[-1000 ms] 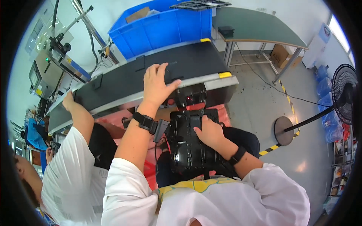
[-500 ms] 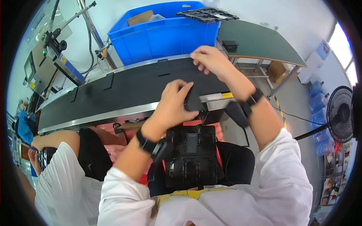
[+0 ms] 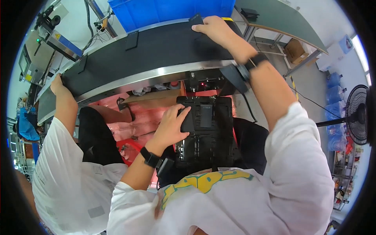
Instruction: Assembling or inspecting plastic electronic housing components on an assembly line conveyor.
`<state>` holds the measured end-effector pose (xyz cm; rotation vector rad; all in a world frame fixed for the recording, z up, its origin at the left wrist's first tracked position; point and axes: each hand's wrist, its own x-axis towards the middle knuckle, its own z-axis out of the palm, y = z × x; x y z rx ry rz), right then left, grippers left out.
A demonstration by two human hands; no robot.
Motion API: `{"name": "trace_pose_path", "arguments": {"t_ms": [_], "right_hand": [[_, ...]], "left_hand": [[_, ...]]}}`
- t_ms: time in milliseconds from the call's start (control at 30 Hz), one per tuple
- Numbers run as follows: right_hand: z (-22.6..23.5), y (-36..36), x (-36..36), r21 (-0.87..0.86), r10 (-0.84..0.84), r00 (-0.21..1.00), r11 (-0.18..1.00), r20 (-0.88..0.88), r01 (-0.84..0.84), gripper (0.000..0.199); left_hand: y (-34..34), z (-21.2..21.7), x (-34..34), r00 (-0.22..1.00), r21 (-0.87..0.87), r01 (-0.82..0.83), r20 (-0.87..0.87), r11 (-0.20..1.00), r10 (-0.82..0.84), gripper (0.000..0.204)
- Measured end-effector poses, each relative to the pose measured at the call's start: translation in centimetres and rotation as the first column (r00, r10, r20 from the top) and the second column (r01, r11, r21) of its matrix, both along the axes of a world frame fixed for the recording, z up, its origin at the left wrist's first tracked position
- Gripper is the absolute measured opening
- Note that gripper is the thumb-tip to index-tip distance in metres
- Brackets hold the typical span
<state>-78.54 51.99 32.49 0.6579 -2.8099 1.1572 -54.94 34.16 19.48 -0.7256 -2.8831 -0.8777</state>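
Note:
My left hand (image 3: 170, 127) is closed on a flat dark rectangular piece (image 3: 188, 120), thumb and fingers at its edges. It rests at the upper left of a glossy black moulded plastic tray (image 3: 205, 147) lying on my lap. Another flat dark piece (image 3: 206, 116) lies in the tray, just right of the one in my hand. My right hand (image 3: 214, 29) reaches over the far side of the black conveyor belt (image 3: 156, 51) and pinches a small flat black piece (image 3: 195, 20) between thumb and fingers.
Flat black pieces (image 3: 132, 40) lie farther left on the belt, where a co-worker's hand (image 3: 58, 84) touches its near edge. Behind the belt stands a blue bin (image 3: 172, 13). A green table (image 3: 286, 23) is at far right, a black fan (image 3: 356, 115) at right.
My left hand has come down from the belt's near edge to the tray with its dark piece. My right hand now holds a black piece. A co-worker's hand has reached the belt.

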Motion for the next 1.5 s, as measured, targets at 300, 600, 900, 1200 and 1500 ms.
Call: {"name": "trace_pose_path", "arguments": {"t_ms": [300, 600, 900, 1200, 1500], "right_hand": [[-11.1, 8.0, 21.0, -0.015, -0.174, 0.864, 0.979, 0.472, 0.206, 0.037], [-17.4, 7.7, 20.6, 0.475, -0.126, 0.980, 0.879, 0.152, 0.039, 0.044], [-9.1, 7.4, 20.2, 0.054, 0.132, 0.959, 0.987, 0.252, -0.150, 0.036], [0.6, 3.5, 2.1, 0.088, -0.099, 0.965, 0.988, -0.243, 0.124, 0.043], [-0.6, 2.5, -4.3, 0.397, -0.233, 0.971, 0.897, 0.050, 0.194, 0.054]], "left_hand": [[0.7, -3.6, -0.7, 0.999, -0.153, 0.048, 0.016, 0.987, -0.046, 0.068], [2.8, -6.5, 2.8, 0.959, 0.006, -0.266, -0.100, 0.964, 0.266, 0.048], [4.7, -3.6, 3.5, 0.969, -0.164, -0.235, -0.118, 0.958, 0.218, 0.049], [6.2, -5.6, 5.7, 0.998, -0.257, 0.031, -0.047, 0.966, -0.045, 0.052], [2.6, 8.5, -3.1, 0.922, 0.118, 0.144, -0.376, 0.983, -0.090, 0.033]]}}
